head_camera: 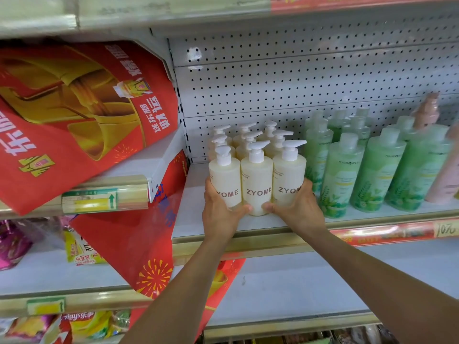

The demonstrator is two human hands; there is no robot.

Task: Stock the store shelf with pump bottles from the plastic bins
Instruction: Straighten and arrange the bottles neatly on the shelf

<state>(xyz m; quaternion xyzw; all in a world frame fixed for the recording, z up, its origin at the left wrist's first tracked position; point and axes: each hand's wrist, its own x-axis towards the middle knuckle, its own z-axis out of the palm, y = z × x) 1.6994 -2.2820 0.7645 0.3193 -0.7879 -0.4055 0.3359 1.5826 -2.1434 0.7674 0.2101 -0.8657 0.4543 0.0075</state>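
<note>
Several cream-white pump bottles marked ZYOME stand in rows on the white shelf (198, 219), the front row of three nearest me. My left hand (221, 212) wraps round the left front bottle (224, 177), its thumb reaching the base of the middle front bottle (257, 180). My right hand (298, 207) wraps round the right front bottle (289, 172), thumb also at the middle bottle's base. Together both hands clasp the front row from the sides. The plastic bins are out of view.
Green pump bottles (342, 175) stand close to the right of the white ones, with pink bottles (444, 180) further right. Red cardboard gift boxes (74, 115) lean at the left, one hanging beside the shelf. The pegboard back wall (298, 83) rises behind. Snack packets fill the lower left shelves.
</note>
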